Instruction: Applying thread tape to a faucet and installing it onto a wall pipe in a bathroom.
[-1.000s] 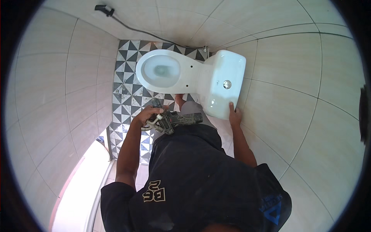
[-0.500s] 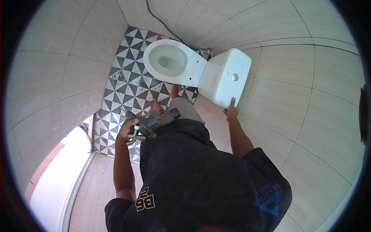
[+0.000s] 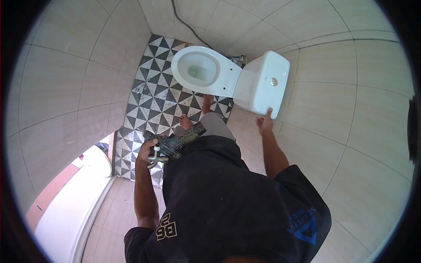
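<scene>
My left hand (image 3: 146, 150) is closed around a dark, worn cordless drill (image 3: 177, 142) and a silver metal tap (image 3: 156, 159), both against the front of my shirt. Which fingers grip which is partly hidden. My right hand (image 3: 265, 124) is at the near corner of the white toilet tank (image 3: 264, 98), its index finger stretched out to the lid edge and the other fingers apart from it. Nothing shows in that hand. The toilet bowl (image 3: 197, 68) has no seat or cover, and two dark mounting holes show behind its opening.
Black-and-white triangle tiles (image 3: 151, 98) cover the floor around my bare feet (image 3: 186, 121). Beige tiled walls (image 3: 324, 105) stand close on both sides. A dark hose (image 3: 186, 25) runs down the wall behind the toilet. At the lower left is a bright doorway (image 3: 72, 206).
My right hand has eased off the tank corner, with the index finger still at the lid. The left hand keeps the drill and tap. The whole view has shifted slightly.
</scene>
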{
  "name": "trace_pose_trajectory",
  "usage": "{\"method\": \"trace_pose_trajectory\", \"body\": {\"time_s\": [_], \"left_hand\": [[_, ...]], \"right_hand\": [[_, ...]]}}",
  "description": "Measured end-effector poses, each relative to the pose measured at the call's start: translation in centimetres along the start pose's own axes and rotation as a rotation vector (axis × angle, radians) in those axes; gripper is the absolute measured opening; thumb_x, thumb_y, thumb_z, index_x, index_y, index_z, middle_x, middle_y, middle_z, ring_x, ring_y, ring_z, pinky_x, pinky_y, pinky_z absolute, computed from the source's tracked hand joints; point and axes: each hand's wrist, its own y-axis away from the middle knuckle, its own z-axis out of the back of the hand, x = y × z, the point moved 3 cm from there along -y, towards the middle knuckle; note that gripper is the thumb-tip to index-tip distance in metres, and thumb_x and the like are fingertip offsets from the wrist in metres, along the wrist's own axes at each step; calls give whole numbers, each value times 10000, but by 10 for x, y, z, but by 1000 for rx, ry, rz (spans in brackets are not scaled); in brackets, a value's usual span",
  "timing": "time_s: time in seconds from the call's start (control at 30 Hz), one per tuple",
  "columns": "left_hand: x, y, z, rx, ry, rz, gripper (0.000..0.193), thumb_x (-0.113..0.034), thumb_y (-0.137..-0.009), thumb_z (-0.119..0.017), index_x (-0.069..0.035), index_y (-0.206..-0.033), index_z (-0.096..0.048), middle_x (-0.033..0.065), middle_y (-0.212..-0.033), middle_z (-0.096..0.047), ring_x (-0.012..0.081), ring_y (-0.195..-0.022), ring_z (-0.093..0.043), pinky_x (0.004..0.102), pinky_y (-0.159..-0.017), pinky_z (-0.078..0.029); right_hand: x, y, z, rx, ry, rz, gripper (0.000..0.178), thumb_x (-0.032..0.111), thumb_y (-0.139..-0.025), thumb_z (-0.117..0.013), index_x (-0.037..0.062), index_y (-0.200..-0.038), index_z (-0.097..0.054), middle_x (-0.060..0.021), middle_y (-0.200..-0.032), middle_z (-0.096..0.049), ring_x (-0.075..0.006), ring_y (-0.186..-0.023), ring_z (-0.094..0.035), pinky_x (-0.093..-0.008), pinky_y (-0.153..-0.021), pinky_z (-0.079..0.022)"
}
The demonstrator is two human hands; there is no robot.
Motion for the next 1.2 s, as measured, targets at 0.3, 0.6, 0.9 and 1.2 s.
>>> {"method": "trace_pose_trajectory", "body": {"time_s": [0.3,0.6,0.9,1.2], "left_hand": [[1,-12,-1,48,-33,52,565,-281,-856,-682,59,-1296,-585,162,-1171,-681,271,-1055,-677,388,-958,-529],[-11,-4,-24,8,-77,46,558,-327,-848,-695,27,-1266,-593,175,-1103,-695,285,-944,-706,406,-863,-578],[-1,-3,-59,-75,-76,-44,560,-285,-849,-695,54,-1288,-618,135,-1158,-696,237,-1002,-684,356,-894,-552],[21,-18,-79,-142,-55,5,489,-273,-872,-682,12,-1268,-657,82,-1056,-706,186,-870,-659,324,-776,-533]], "right_hand": [[23,219,-78,772,207,-47,466,486,-963,-646,22,-977,-604,-60,-839,-629,-153,-725,-615,-299,-638,-515],[257,475,-98,1732,-247,877,634,622,-920,-606,-4,-832,-650,-56,-716,-614,-155,-624,-565,-288,-560,-438],[321,512,-78,1924,-425,1027,578,591,-883,-641,25,-768,-640,-40,-681,-598,-149,-528,-522,-286,-472,-391],[362,483,-60,2073,-475,1082,506,498,-925,-585,25,-747,-613,-42,-671,-582,-142,-536,-499,-279,-485,-379]]}}
